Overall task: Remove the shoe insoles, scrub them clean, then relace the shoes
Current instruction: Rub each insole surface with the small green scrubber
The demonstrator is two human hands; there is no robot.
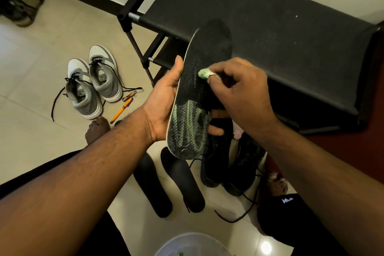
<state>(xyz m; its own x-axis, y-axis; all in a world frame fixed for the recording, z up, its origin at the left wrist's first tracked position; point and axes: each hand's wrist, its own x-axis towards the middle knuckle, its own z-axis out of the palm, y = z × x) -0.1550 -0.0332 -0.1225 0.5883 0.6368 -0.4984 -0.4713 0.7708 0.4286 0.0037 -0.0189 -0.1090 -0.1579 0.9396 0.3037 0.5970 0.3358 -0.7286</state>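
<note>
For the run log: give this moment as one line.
step: scrubbing | left hand: holds insole | right hand: pinches green scrubber on insole | floor: two insoles, black shoes

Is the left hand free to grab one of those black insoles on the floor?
Probably not yet: the left hand grips the insole being scrubbed. The floor insoles lie uncovered below it, so nothing else blocks them.
</note>
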